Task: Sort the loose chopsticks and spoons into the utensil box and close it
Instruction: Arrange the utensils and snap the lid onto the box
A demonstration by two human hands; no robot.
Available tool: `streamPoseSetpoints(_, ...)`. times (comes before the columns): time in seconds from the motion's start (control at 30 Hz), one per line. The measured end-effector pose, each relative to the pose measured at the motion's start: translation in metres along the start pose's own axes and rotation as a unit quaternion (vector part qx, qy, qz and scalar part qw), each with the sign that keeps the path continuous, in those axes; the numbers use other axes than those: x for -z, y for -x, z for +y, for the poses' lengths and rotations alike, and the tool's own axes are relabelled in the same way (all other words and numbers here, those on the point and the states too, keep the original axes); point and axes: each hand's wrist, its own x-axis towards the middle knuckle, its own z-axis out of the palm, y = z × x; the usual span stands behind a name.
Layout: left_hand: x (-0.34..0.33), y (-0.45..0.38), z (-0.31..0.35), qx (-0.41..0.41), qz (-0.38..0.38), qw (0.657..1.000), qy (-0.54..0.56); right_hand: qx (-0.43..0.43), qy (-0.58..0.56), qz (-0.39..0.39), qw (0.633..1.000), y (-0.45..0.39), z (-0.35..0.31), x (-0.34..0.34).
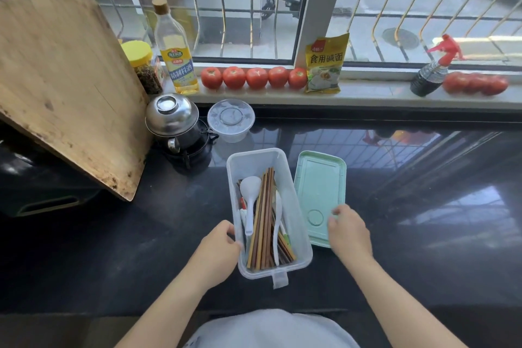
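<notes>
A clear plastic utensil box (293,195) stands uncovered on the black counter in front of me. Inside lie a bundle of brown wooden chopsticks (264,217), a white spoon (250,192) on the left and another white spoon (278,223) on the right. The pale green lid (319,183) lies flat on the counter, right beside the box. My left hand (216,248) grips the box's left wall near the front. My right hand (348,230) rests on the lid's near right corner, fingers curled over its edge.
A large wooden cutting board (56,70) leans at the left. Behind the box stand a steel pot on a black kettle (175,124) and a clear round container (231,120). On the windowsill sit an oil bottle (175,56), tomatoes (254,78), a yellow packet (324,63) and a spray bottle (432,73).
</notes>
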Motion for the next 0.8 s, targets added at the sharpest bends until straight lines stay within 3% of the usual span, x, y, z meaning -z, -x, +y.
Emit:
streamPoseSetpoints(0.07, -0.002, 0.0, 0.0, 0.006, 0.003, 1.0, -0.009, -0.097, -0.001, -0.035, 0.995, -0.016, 0.032, -0.012)
streamPoseSetpoints(0.13, -0.004, 0.0, 0.0, 0.009, 0.007, 1.0, -0.019, -0.141, -0.021, -0.033, 0.989, -0.021, 0.045, -0.021)
streamPoseSetpoints(0.47, -0.016, 0.007, 0.003, 0.001, 0.022, 1.0, -0.009, -0.043, 0.097, -0.044, 0.993, -0.026, 0.045, -0.026)
streamPoseSetpoints(0.6, -0.008, 0.008, 0.004, 0.004, 0.012, 0.999, -0.049, -0.107, -0.033, 0.028, 0.993, -0.034, 0.035, -0.001)
streamPoseSetpoints(0.67, -0.003, 0.006, 0.004, -0.012, 0.049, 0.996, -0.068, -0.103, -0.123, 0.078, 0.984, -0.035, 0.023, 0.024)
streamPoseSetpoints(0.8, 0.007, 0.008, 0.026, -0.088, 0.158, 0.98, 0.085, -0.041, -0.271, 0.169, 0.947, -0.025, -0.016, 0.075)
